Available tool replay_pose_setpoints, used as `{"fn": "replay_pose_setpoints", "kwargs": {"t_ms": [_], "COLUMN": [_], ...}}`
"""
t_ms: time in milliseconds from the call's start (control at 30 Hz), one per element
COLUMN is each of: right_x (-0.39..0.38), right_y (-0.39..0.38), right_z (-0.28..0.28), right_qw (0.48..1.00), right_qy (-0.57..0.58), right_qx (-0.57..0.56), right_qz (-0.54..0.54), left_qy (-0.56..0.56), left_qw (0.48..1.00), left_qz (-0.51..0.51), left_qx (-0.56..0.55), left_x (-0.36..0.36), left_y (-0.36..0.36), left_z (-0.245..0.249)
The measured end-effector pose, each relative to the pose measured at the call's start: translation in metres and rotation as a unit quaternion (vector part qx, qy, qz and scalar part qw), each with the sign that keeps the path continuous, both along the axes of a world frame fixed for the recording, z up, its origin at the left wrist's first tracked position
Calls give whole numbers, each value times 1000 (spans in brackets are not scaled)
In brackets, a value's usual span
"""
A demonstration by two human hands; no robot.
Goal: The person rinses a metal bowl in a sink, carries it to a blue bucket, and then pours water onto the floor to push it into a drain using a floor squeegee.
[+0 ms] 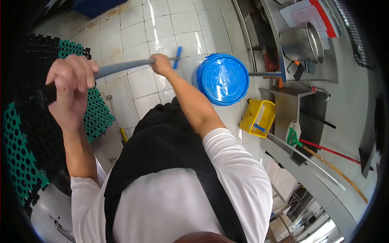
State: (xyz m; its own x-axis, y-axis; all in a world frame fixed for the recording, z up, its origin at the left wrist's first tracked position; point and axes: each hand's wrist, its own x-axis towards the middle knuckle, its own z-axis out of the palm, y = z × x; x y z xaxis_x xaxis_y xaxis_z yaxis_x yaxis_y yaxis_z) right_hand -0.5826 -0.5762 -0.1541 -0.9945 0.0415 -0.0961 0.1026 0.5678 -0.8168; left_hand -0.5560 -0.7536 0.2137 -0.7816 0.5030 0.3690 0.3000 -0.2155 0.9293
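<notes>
A long grey-handled floor squeegee runs across my front, its narrow blue head on the wet tiles. My left hand, somewhat blurred, is curled around the handle's upper end, near a dark grip. Farther down the pole, my right hand is closed around it, close to the head in this view. Just right of that head stands a blue lidded barrel.
Green and black perforated mats rise at my left. To the right are a yellow mop bucket, leaning mop and broom handles, and a metal shelf with a steel pot. White floor tiles extend ahead.
</notes>
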Motion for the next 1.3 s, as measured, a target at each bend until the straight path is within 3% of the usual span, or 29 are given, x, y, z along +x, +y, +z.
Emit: {"fn": "replay_pose_setpoints", "kwargs": {"t_ms": [167, 300, 433, 567, 600, 700, 800, 833, 900, 1000, 1100, 1167, 1267, 1300], "right_x": [-39, -82, -133, -209, -237, -323, -383, -395, -400, -405, -372, -346, -313, -310], "right_y": [93, 151, 153, 91, 71, 25, 10, 20, 36, 92, 176, 235, 304, 322], "right_z": [-27, -53, -74, -76, -74, -75, -66, -39, -18, -18, -71, -62, -78, -87], "right_qw": [994, 988, 984, 991, 994, 989, 992, 996, 999, 996, 974, 967, 954, 951], "right_qy": [-59, -55, -30, 36, 4, 97, 98, 56, 5, -29, -92, -116, -110, -132], "right_qx": [63, 79, 93, -5, -53, -107, -70, -53, -11, 89, 190, 165, 193, 201], "right_qz": [-70, -119, -147, -125, -91, -39, 29, 42, 41, -7, -76, -158, -200, -194], "left_qy": [-5, -122, -211, -116, -94, -13, 11, 37, -25, -65, -99, -187, -287, -261], "left_qw": [994, 992, 977, 993, 995, 997, 988, 994, 999, 995, 994, 974, 929, 933], "left_qz": [-110, -31, 25, 9, 11, -1, 8, -19, -20, -48, -47, -96, -181, -198], "left_qx": [29, 8, 7, -20, -14, -81, -156, -96, 15, 55, 6, -89, -150, -152], "left_x": [-70, -144, -219, -277, -290, -322, -352, -372, -408, -469, -502, -521, -532, -532], "left_y": [28, 72, 91, 92, 98, 109, 93, 78, 59, 50, 108, 139, 214, 241], "left_z": [-34, -88, -112, -65, -50, -29, -31, -32, -20, -43, -85, -121, -171, -185]}}
